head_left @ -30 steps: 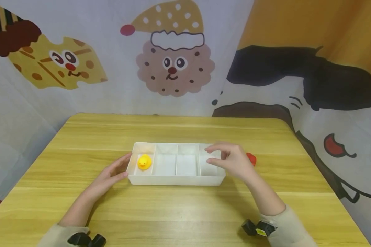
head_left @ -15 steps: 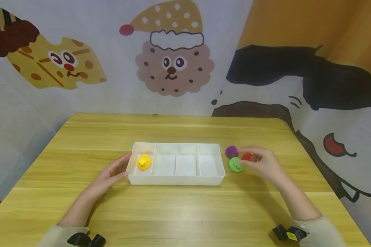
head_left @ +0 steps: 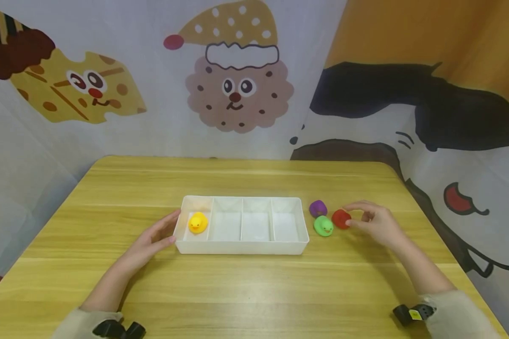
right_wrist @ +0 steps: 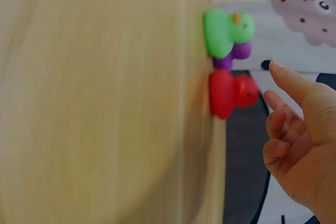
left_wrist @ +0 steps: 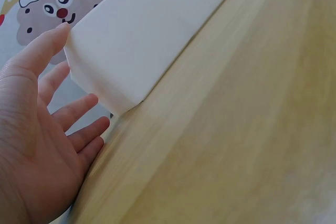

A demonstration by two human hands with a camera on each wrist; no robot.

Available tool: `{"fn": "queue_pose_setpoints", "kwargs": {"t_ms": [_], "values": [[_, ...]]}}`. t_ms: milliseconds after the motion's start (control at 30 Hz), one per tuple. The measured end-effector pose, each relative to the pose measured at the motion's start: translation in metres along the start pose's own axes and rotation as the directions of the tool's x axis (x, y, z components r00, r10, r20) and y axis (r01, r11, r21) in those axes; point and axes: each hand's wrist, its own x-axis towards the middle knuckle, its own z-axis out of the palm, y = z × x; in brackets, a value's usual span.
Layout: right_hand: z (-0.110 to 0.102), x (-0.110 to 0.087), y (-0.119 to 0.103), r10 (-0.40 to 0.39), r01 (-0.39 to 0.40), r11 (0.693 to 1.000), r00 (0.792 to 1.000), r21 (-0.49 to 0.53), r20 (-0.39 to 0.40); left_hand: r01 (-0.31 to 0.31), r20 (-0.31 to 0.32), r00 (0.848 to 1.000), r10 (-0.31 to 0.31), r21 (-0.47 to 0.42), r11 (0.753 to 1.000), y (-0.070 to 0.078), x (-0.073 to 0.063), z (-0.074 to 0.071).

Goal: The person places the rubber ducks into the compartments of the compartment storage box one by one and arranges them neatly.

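Bracing the left end of the white tray [head_left: 242, 247] with the left hand [head_left: 149, 241], not clenching but touching the wall there with loosely spread fingers. Holding the right hand [head_left: 377, 225] out to the right of the tray, just beside the red duck [head_left: 341, 219], with thumb and index finger parted and grasping nothing. Overlapping the duck's edge with the thumb in the head view, but not showing clearly whether touching. Seeing the red duck sitting on the table [head_left: 246, 292], farthest from the tray among three loose toys, with the green duck [head_left: 324, 226] and the purple toy [head_left: 318, 208] sitting between, near the tray's right end. Seeing the yellow duck [head_left: 198, 222] sitting in the tray's leftmost compartment. Judging by the pose, probably setting up a pinch on the red duck. For a sound grip, placing thumb and index finger on opposite sides of the body before pressing. Working best from the side away from the tray, so clearing the green duck and the purple toy. Pressing lightly, allowing for a probably soft, smooth body. Lifting straight up before any sideways travel, so avoiding bumping the toys nearer the tray. Steadying the tray gently meanwhile, avoiding any push likely to slide it rightward.
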Motion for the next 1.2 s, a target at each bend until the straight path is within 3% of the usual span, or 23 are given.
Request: {"fn": "queue_pose_setpoints", "kwargs": {"t_ms": [667,1200], "values": [[0.002,0.007,0.023,0.092,-0.095,0.995,0.987,0.013,0.128,0.006,-0.002,1.000,-0.006,0.005,1.000,0.002,0.000,0.000],[-0.004,0.001,0.018,0.080,-0.080,0.997,0.996,-0.005,0.039,0.021,-0.005,1.000,-0.021,0.004,1.000,0.004,-0.001,0.000]]}}
